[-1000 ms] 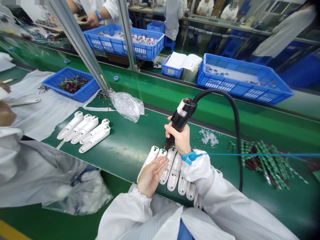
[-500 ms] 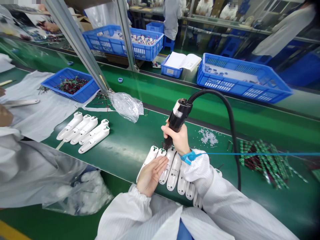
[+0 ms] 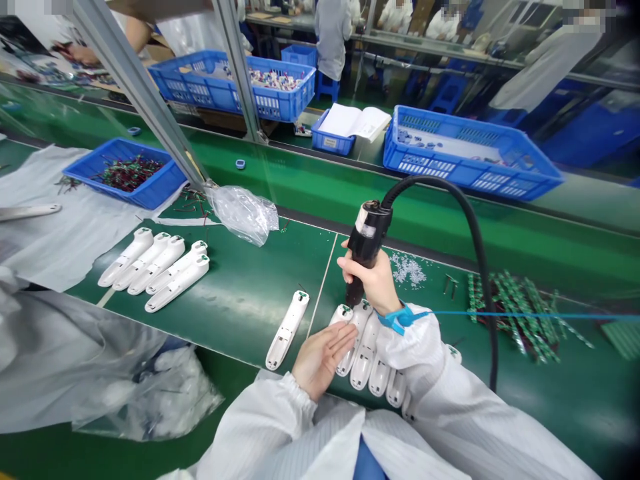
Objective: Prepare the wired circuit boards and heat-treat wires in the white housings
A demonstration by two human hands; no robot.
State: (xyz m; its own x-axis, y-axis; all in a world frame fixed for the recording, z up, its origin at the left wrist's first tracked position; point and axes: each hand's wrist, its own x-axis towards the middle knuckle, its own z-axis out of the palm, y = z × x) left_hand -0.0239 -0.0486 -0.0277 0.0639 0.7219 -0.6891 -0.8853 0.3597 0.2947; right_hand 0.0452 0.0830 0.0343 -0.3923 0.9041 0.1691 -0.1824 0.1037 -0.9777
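Observation:
My right hand (image 3: 376, 283) is wrapped round a black electric screwdriver (image 3: 369, 233), held upright with its tip down at the top ends of a row of white plastic housings (image 3: 365, 357). I cannot tell whether the tip touches one. My left hand (image 3: 323, 357) lies flat, fingers stretched out, over the leftmost housings of that row and partly hides them. The housings are long, with small green circuit boards at their top ends; my right sleeve covers some. One single white housing (image 3: 287, 330) lies apart, left of my left hand.
Several more housings (image 3: 167, 263) lie left, near a co-worker's sleeve (image 3: 100, 347). Small clear pieces (image 3: 407, 269) and green board strips (image 3: 520, 313) are at right. Beyond are a plastic bag (image 3: 245, 213), a wire bin (image 3: 167, 177) and a blue crate (image 3: 470, 157). The screwdriver's cable (image 3: 480, 247) arcs rightward.
Both hands, the screwdriver and most of the row have shifted right along the table. The leftmost housing now lies alone, with a gap beside it. The view has turned slightly.

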